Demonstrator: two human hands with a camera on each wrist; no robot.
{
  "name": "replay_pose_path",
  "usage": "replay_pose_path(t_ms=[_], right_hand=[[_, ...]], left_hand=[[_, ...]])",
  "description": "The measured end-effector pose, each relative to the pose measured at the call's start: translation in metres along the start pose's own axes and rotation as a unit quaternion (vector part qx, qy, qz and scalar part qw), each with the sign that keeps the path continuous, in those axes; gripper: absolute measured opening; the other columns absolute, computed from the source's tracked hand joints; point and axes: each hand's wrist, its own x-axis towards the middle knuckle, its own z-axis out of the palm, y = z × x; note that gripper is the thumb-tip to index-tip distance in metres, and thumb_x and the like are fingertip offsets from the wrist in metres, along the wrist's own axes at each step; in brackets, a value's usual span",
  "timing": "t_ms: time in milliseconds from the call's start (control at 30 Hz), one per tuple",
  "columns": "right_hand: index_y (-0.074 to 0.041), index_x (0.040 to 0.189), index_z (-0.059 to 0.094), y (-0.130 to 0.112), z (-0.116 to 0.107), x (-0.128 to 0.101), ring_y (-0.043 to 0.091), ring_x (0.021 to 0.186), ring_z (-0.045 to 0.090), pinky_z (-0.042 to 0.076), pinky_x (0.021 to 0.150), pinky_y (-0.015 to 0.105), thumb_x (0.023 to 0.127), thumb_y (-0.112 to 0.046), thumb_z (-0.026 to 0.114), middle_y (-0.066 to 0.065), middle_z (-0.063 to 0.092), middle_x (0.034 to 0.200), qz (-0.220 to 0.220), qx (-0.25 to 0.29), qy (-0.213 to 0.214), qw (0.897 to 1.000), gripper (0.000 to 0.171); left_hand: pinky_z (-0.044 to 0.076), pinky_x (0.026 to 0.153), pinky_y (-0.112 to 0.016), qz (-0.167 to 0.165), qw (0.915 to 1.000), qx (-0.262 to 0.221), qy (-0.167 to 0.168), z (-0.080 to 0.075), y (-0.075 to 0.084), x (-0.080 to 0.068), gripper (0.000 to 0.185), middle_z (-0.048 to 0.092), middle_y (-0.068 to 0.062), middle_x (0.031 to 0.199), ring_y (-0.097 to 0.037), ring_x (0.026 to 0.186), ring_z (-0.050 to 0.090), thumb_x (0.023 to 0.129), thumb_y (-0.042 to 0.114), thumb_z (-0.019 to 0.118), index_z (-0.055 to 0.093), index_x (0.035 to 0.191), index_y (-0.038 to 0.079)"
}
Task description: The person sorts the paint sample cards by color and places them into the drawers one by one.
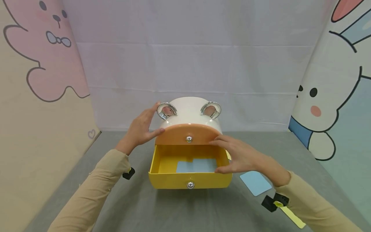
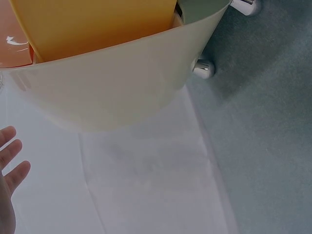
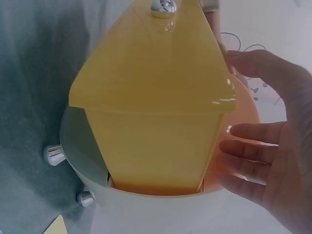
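A round white cabinet (image 1: pixel 188 111) with two silver ears stands on the grey table. Its orange upper drawer (image 1: pixel 174 135) is closed. The yellow lower drawer (image 1: pixel 174 181) is pulled out, and blue cards (image 1: pixel 197 166) lie flat inside it. My left hand (image 1: pixel 143 126) rests on the cabinet's upper left side, with the thumb against the orange front's edge. My right hand (image 1: pixel 236 155) spans the right side, fingers touching the orange front's lower edge and thumb at the yellow drawer's right wall. In the right wrist view the right hand (image 3: pixel 273 161) lies with straight fingers beside the yellow drawer (image 3: pixel 156 97).
A loose blue card (image 1: pixel 255 182) lies on the table right of the drawer. A white cloth backdrop (image 1: pixel 191 64) hangs behind the cabinet. Cartoon-printed panels (image 1: pixel 43 80) wall in both sides. The cabinet stands on small silver feet (image 3: pixel 53 154).
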Motion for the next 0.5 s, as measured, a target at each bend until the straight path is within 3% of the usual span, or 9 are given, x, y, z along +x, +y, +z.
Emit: replay_pose_path(t_ms=[233, 500], right_hand=[[-0.014, 0.125, 0.051, 0.004, -0.011, -0.011, 0.017, 0.112, 0.048, 0.043, 0.091, 0.041, 0.068, -0.041, 0.076, -0.002, 0.049, 0.125, 0.028, 0.018, 0.007, 0.999, 0.068], [-0.010, 0.127, 0.049, 0.027, -0.017, -0.046, 0.024, 0.107, 0.050, 0.046, 0.082, 0.049, 0.072, -0.042, 0.074, 0.005, 0.050, 0.123, 0.093, 0.001, 0.023, 0.995, 0.068]], left_hand=[[0.044, 0.082, -0.050, 0.005, 1.0000, 0.004, 0.005, 0.001, 0.000, 0.000, 0.089, 0.042, -0.015, 0.136, -0.033, 0.109, 0.048, 0.081, 0.072, 0.034, 0.018, 0.146, 0.013], [0.044, 0.083, -0.050, -0.004, 1.0000, 0.005, 0.001, 0.002, -0.001, -0.001, 0.090, 0.041, -0.013, 0.138, -0.032, 0.110, 0.048, 0.080, 0.073, 0.032, 0.017, 0.146, 0.014]])
